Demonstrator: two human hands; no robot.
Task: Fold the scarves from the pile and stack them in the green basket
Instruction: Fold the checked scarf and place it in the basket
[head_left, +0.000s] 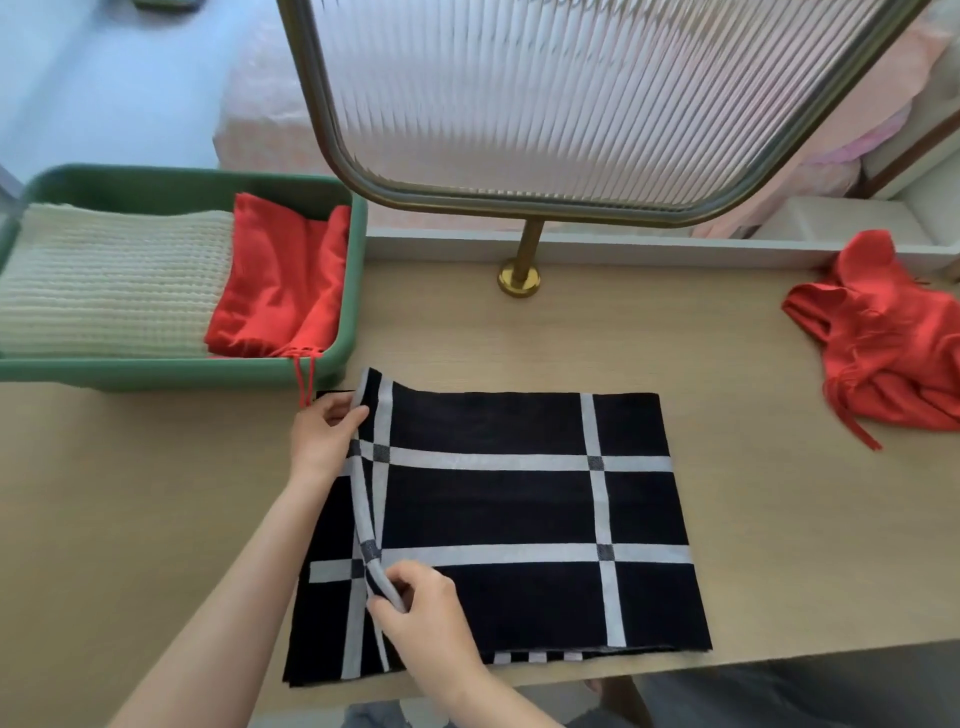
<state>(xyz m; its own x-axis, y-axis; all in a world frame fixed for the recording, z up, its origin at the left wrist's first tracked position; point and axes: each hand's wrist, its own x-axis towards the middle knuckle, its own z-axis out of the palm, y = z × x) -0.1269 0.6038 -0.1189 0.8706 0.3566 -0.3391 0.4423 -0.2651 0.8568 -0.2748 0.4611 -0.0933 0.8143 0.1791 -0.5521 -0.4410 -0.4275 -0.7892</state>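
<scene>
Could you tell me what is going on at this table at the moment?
A person is folding a black scarf with pale stripes on the wooden table. The left hand pinches the far end of its left edge and the right hand pinches the near end, lifting that edge. The green basket holds a cream knit scarf and a folded red scarf. A crumpled red scarf lies on the table's right side, not yet folded.

My pale wooden tabletop (623, 338) fills the lower frame, with a low white ledge (649, 244) along its far edge. At upper centre, a ribbed glass panel in a rounded brass frame (545, 104) stands on a brass post (525, 249). Behind it I see pink bedding (270, 124), and a pale blue surface (104, 93) at upper left.
</scene>
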